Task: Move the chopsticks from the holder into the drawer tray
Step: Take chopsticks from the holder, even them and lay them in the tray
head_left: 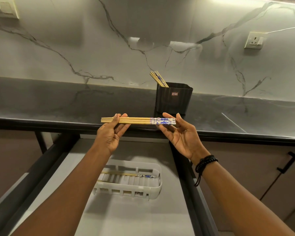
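Both hands hold a level bundle of chopsticks (138,120) above the open drawer (126,218): the left hand (111,132) pinches the plain ends between thumb and curled fingers, and the right hand (180,133) clasps the blue-patterned ends, its fingers hiding their undersides. The number of sticks in the bundle is hard to tell. Behind, on the dark counter (58,103), the black holder (174,99) contains a few leaning sticks (157,79), their lower lengths hidden inside. Below, the white tray (157,169) lies in the drawer with laid sticks (143,175) in it, its left end covered by the left forearm; a beaded bracelet (205,161) circles the right wrist
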The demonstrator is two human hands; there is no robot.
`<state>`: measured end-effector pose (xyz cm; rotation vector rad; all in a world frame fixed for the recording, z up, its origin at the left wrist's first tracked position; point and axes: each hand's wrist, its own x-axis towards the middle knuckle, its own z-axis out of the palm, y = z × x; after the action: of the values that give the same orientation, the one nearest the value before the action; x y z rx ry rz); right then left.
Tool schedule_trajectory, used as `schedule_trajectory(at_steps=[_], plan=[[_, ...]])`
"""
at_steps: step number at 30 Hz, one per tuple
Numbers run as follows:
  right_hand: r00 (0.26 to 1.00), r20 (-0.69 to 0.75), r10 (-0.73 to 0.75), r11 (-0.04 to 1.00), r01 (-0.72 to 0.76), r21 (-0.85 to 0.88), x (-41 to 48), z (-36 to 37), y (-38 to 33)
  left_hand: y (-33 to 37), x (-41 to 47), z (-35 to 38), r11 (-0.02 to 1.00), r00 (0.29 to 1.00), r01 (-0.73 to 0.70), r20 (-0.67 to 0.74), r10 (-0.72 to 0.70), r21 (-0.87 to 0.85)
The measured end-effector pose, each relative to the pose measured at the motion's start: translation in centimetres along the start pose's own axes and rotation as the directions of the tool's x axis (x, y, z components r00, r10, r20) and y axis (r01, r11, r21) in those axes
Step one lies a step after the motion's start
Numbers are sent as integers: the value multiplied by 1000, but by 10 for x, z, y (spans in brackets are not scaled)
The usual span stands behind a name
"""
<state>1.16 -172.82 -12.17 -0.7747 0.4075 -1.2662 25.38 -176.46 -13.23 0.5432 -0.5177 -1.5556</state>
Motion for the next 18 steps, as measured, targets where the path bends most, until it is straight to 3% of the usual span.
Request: schedule_trajectory(at_steps=[10,15,18], plan=[[1000,-3,-22,999,22,37,2,5,7,0,0,-4,1000,999,10,34,-10,-18],[983,-145,-108,976,77,-201,6,1,3,0,2,-3,999,999,-37,-34,38,40],[977,-157,-147,931,82,-356,6,2,2,0,2,-2,996,997,-36,-64,42,86]])
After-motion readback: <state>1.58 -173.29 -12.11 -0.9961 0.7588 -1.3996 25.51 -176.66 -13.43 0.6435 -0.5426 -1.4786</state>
